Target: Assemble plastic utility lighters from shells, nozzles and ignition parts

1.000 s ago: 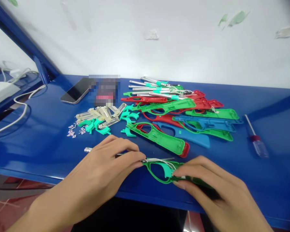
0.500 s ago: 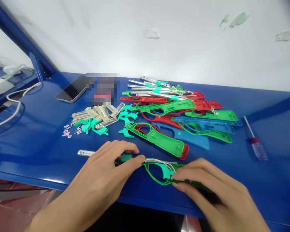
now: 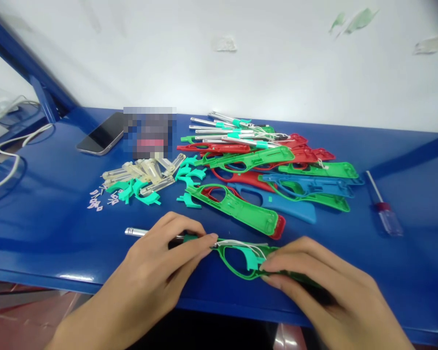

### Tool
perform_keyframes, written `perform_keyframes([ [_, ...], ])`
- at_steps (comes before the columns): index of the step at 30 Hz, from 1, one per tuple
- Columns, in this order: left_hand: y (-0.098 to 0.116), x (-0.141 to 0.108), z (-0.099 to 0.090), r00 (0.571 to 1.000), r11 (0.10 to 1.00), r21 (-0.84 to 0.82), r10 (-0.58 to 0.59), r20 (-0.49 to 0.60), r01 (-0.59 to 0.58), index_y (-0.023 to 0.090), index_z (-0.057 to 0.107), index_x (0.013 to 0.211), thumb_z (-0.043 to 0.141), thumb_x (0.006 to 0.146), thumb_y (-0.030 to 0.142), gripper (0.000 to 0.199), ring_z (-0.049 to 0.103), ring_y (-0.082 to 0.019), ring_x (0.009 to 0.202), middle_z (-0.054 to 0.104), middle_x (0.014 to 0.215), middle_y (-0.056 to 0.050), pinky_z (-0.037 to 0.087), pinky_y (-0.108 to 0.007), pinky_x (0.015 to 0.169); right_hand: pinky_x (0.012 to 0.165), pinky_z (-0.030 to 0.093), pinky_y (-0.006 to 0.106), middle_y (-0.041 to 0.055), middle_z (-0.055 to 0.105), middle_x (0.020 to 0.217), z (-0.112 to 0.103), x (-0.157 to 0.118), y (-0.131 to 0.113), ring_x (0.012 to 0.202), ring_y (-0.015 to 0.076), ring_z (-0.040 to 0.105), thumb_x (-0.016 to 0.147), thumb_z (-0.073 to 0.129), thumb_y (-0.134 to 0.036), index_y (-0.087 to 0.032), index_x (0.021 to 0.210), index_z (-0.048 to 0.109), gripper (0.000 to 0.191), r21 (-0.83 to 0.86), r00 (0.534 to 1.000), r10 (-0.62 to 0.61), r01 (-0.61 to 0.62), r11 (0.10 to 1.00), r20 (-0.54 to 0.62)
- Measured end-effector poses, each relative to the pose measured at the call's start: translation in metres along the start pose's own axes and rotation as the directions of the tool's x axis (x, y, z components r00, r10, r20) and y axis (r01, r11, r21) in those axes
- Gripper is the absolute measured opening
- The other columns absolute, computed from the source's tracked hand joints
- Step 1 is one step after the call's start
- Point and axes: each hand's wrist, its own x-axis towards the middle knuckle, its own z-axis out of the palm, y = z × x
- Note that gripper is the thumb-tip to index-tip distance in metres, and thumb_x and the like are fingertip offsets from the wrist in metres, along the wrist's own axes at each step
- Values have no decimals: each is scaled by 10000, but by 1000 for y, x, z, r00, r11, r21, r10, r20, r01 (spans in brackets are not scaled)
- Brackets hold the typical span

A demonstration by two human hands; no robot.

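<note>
A green utility lighter shell lies between my hands near the table's front edge, its trigger loop facing me. A teal trigger sits in the loop, and thin white wires run above it. My left hand is closed on the neck end, thumb and index finger pinching where the wires start. From beyond its fingers a silver metal tube sticks out to the left. My right hand grips the handle end, covering most of it, with thumb and fingertips beside the trigger.
Behind lie red, blue and green lighter shells and several silver tubes with wires. Teal triggers, clear fuel tanks and tiny pale parts are at left. A phone and a screwdriver flank the pile.
My left hand's fingers have closed in around the neck, narrowing the gap between thumb and index finger. The silver tube's tip has shifted slightly right. My right hand keeps its grip.
</note>
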Motion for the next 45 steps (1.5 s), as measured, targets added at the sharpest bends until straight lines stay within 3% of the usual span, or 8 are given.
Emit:
perform_keyframes([
  [6,4,2,2,997,997,34,-67,-32,68,314,624,1433,583,1123,168,346,634,-112,1110,653,1235,7,513,-199,961,734,648,128,-26,777,984,0,3,-2,798,114,796,1027,733,-248,-348,1067,793,124,3,1000,-12,12,1000,-21],
  [12,8,6,4,996,999,-1,-50,-68,50,267,672,1352,583,1106,142,290,657,-141,1081,681,1191,-22,553,-240,941,729,639,102,-32,788,933,0,7,-7,786,109,805,1027,742,-295,-324,988,802,78,-29,998,-28,27,999,-49],
  [20,16,17,8,986,998,-34,-54,-156,50,231,711,1177,642,1064,118,174,652,-109,969,679,1066,0,541,-210,852,753,619,67,-35,788,922,1,8,-7,789,81,802,1063,702,-341,-304,990,807,133,-62,997,-59,56,997,-58],
  [34,19,22,12,988,995,-51,-96,-120,90,211,708,1005,611,1009,93,152,649,-129,873,633,996,-14,532,-265,783,756,637,114,-33,773,985,1,3,-6,818,102,789,1030,727,-210,-323,1057,797,136,13,999,-15,15,1000,-29],
  [38,18,24,13,988,995,-61,-84,-129,77,223,687,1006,595,1005,67,181,632,-132,857,619,983,-7,525,-274,767,722,649,130,-19,781,953,1,6,-9,783,116,794,1055,702,-268,-305,1021,806,115,-15,998,-33,32,999,-47],
  [45,17,21,12,989,997,-55,-67,-134,60,214,679,1026,583,1024,74,170,637,-133,868,620,1007,-21,540,-272,781,727,642,117,-7,783,931,5,5,-8,782,105,796,1121,600,-362,-279,993,808,258,-47,998,-58,56,997,-32],
])
